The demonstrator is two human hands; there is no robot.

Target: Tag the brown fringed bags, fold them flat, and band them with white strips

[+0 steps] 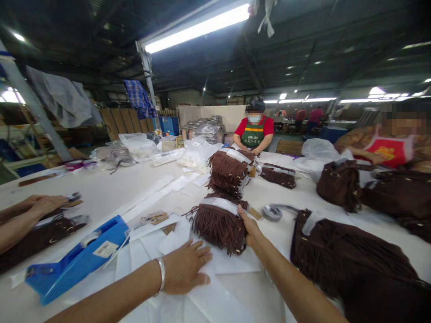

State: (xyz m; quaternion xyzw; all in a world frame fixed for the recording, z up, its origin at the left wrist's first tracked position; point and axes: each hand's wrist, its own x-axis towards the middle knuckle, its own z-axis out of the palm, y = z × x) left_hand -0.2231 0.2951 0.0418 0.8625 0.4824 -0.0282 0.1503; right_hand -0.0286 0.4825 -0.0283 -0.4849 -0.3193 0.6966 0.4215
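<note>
My left hand (188, 268), with a silver bracelet at the wrist, lies flat with fingers spread on overlapping white sheets (215, 301). At the middle of the table, my right hand (252, 228) holds the right end of a dark brown fringed bag (220, 223), thumb up near its top edge; its other fingers are mostly hidden. A pale translucent strip runs across the top of this bag. Just behind it rises a stack of similar fringed bags (227, 170). A brown tag (255, 213) and a coiled grey strap (272, 212) lie right of my right hand.
A blue tape dispenser (84, 255) stands left of my left arm. Another person's hands (43, 206) work on a brown bag at the far left. More brown bags (350, 246) fill the right side. Two co-workers sit across the table, one in a green apron (255, 134).
</note>
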